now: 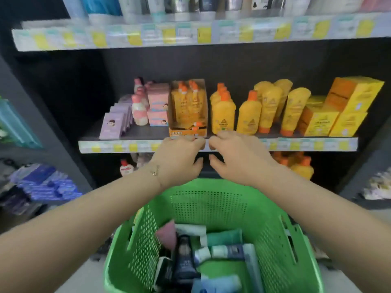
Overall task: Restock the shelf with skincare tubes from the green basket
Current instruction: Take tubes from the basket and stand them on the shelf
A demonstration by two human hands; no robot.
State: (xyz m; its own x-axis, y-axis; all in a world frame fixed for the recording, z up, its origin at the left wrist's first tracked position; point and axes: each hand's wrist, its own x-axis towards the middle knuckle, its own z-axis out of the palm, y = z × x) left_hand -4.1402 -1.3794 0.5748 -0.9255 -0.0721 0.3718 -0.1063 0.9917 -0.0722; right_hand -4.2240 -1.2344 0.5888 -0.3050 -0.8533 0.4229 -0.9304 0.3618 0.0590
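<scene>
Left hand (179, 158) beside right hand (237, 159), arms outstretched

This was a shop, a skincare aisle. The middle shelf (143, 132) carried a strip of price labels (306, 144) along its front edge, and on it stood rows of identical yellow bottles (224, 115), yellow boxes (351, 96) and pink packs (157, 98). Above it ran another labelled shelf (127, 37) of stocked tubes (101, 5); below and in front of it stood a green basket (211, 197) holding loose tubes (186, 256).

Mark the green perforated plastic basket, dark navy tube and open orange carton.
Green perforated plastic basket (209, 205): head view, far wall.
Dark navy tube (184, 263): head view, body.
Open orange carton (179, 132): head view, front lip.
</scene>
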